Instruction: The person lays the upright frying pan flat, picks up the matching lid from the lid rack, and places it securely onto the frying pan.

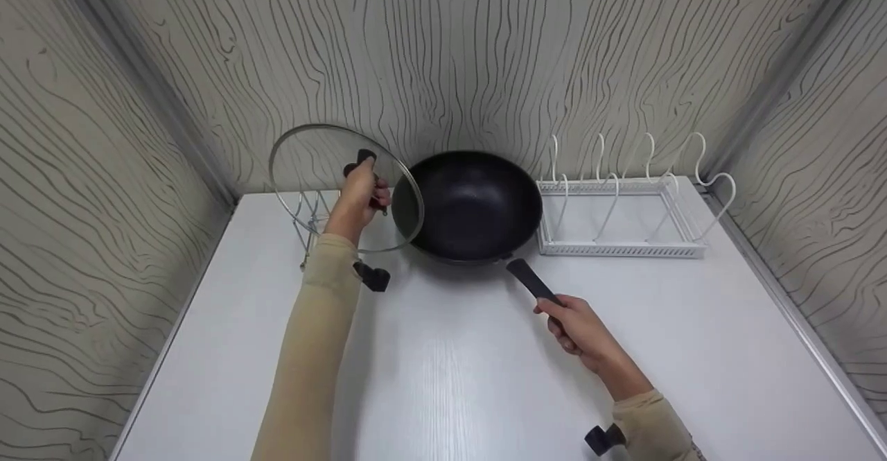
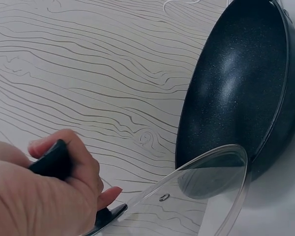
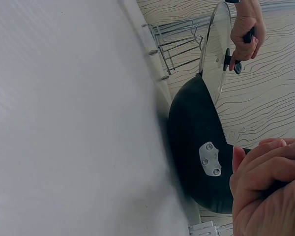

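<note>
A black wok (image 1: 468,204) stands at the back middle of the white table, its open side facing up and forward. My right hand (image 1: 578,329) grips the wok's black handle (image 1: 530,281); in the right wrist view a riveted bracket (image 3: 210,160) shows on the wok's outer wall. With my left hand (image 1: 364,194) I hold a round glass lid (image 1: 312,127) by its black knob (image 2: 56,160). The lid is tilted, and its edge overlaps the wok's left side in the head view. Through the glass a wire rack (image 1: 308,229) shows behind it.
To the wok's right, a white rack (image 1: 624,247) with several curved wire dividers stands near the back right corner. Wood-grain panels (image 1: 471,52) wall the white table (image 1: 443,364) at the back and on both sides.
</note>
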{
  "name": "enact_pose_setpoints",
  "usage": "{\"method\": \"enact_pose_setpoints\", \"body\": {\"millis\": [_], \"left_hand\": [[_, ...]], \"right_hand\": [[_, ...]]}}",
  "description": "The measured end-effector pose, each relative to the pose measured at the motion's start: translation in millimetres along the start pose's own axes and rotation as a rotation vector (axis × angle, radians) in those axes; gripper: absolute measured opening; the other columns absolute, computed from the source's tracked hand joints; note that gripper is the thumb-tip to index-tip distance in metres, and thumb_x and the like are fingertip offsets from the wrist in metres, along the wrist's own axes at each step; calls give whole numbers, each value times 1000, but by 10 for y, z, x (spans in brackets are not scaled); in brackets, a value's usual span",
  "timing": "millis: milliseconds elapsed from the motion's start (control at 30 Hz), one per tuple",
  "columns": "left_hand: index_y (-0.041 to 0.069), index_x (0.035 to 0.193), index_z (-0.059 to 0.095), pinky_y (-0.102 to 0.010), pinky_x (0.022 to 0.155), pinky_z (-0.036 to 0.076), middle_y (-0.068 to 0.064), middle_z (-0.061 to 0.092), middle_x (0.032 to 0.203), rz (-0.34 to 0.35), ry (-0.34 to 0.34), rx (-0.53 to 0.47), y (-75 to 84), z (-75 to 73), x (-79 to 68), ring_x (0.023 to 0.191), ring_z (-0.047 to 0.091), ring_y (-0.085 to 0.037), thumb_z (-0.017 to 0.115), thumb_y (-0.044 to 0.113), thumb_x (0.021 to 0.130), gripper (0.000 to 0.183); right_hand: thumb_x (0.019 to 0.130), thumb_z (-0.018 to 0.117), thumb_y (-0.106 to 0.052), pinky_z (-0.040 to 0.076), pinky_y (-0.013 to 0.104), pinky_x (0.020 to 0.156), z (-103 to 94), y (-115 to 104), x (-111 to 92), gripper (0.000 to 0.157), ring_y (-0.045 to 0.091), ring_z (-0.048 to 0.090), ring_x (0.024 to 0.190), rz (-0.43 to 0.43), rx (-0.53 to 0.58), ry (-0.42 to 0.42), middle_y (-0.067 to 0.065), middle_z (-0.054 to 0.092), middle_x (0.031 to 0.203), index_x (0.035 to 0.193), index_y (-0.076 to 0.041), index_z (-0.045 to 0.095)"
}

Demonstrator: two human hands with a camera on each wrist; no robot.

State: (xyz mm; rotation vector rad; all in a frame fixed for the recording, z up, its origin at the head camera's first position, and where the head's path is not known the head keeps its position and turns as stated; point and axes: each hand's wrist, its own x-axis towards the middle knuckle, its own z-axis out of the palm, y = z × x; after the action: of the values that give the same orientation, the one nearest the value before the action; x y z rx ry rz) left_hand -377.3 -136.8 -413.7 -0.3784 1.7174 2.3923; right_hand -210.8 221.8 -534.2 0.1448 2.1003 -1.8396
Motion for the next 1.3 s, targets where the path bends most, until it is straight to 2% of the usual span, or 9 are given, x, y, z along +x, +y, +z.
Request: {"method": "enact_pose_setpoints", "body": {"millis": [333, 700, 800, 933, 1133, 1300], "left_hand": [[8, 82, 33, -20, 50, 31, 1, 34, 75, 10, -13, -8, -53, 75, 31, 56, 33, -8, 30, 34, 114, 41], [9, 80, 33, -20, 49, 33, 1, 36, 75, 27, -16, -13, -101, 132, 38, 54, 34, -7, 31, 34, 114, 43], [7, 95, 38, -20, 50, 33, 0, 36, 79, 14, -19, -8, -111, 148, 44, 56, 34, -7, 31, 35, 114, 34], [8, 111, 35, -20, 51, 33, 0, 35, 82, -9, -14, 0, -124, 166, 56, 57, 34, -7, 30, 36, 114, 29], [7, 89, 36, -20, 49, 33, 2, 35, 76, 0, -17, -6, -146, 193, 89, 54, 34, -7, 30, 37, 114, 40], [8, 83, 35, -19, 49, 33, 3, 35, 72, 10, -18, -6, -170, 212, 97, 53, 34, -6, 30, 36, 114, 42]], "right_hand": [[107, 56, -28, 28, 18, 40, 4, 5, -2, 33, 2, 34, 42, 14, -2, -5, -7, 46, 58, 113, 4, 62], [107, 56, -28, 28, 17, 40, -13, -4, -5, 31, 2, 34, 42, 18, 9, -15, -8, 45, 59, 110, 2, 62], [107, 56, -29, 28, 17, 40, -18, -2, -6, 30, 2, 34, 42, 16, 12, -24, -8, 46, 59, 109, 1, 63], [107, 56, -29, 28, 16, 40, -21, -5, -8, 29, 1, 35, 43, 11, 13, -35, -8, 46, 59, 107, 0, 63], [107, 56, -30, 28, 16, 40, -22, -15, -9, 31, 1, 35, 43, 16, 16, -40, -8, 46, 59, 108, 0, 62], [107, 56, -31, 27, 17, 40, -23, -12, -9, 33, 2, 34, 43, 19, 15, -43, -8, 45, 59, 111, 2, 61]]}}
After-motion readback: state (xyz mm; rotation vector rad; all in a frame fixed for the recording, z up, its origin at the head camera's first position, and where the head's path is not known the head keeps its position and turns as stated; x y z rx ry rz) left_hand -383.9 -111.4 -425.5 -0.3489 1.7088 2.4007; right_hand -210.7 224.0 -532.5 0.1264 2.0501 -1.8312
